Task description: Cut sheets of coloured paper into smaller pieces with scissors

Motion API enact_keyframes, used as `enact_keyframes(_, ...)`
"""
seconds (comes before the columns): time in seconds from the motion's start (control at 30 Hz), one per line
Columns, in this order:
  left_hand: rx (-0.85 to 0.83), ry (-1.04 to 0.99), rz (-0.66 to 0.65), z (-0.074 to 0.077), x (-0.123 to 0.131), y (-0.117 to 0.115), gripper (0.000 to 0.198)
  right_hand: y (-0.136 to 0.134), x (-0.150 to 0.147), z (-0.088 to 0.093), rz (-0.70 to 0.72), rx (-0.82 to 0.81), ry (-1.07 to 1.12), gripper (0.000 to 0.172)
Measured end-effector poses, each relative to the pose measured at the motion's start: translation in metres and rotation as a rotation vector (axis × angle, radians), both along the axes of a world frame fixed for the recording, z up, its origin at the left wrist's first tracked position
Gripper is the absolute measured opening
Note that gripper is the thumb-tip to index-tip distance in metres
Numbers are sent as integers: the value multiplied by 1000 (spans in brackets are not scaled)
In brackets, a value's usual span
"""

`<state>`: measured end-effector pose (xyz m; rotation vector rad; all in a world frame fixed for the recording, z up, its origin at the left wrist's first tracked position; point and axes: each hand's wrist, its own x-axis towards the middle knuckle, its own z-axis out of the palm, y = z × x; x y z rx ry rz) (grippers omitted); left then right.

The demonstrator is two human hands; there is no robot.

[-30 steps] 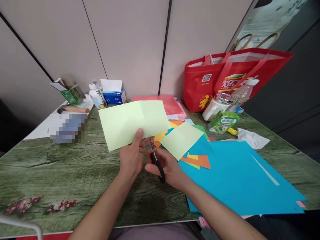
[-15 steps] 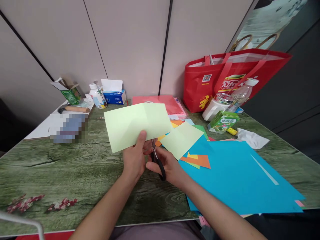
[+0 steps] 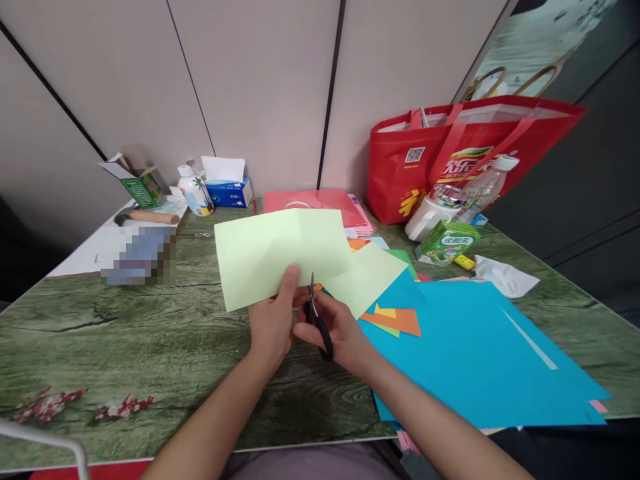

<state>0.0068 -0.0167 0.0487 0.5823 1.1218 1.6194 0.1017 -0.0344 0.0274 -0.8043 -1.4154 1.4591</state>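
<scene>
Left hand (image 3: 273, 323) holds paper (image 3: 280, 247), right hand (image 3: 344, 333) scissors (image 3: 325, 339); carton (image 3: 447, 241) reads "优酸乳".

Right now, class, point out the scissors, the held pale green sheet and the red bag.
Scissors (image 3: 325, 331), head view: on the black handle.
Held pale green sheet (image 3: 275, 252), head view: on its broad face.
Red bag (image 3: 432, 141), head view: on the front panel.

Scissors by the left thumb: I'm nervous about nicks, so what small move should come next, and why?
Perhaps slide the left hand slightly left along the light-green sheet: that hand's thumb lies over the sheet's lower edge, close beside the upward-pointing tips of the black-handled scissors in the right hand.
</scene>
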Motion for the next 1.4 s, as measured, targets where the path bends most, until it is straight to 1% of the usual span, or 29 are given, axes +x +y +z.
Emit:
enact_keyframes(0.2,41,5,14,0,0,0,33,1,0,1,5,-6,-4,40)
enact_keyframes(0.5,45,12,16,2,0,1,30,1,0,-3,0,4,-24,40)
enact_keyframes(0.67,67,25,28,0,0,1,34,2,0,-4,-12,20,-24,40)
enact_keyframes(0.8,50,13,21,-1,0,1,34,1,0,-4,-8,24,-14,38)
enact_keyframes(0.93,45,7,10,1,0,0,32,1,0,-5,-14,20,-42,38)
enact_keyframes(1.07,41,1,13,3,1,0,34,2,0,-6,-23,24,-42,39)
enact_keyframes(1.17,45,-5,-6,1,1,0,38,2,-1,-6,-29,20,-39,39)
enact_keyframes(1.4,78,35,24,-3,-1,2,38,2,-2,-7,-41,25,-22,37)
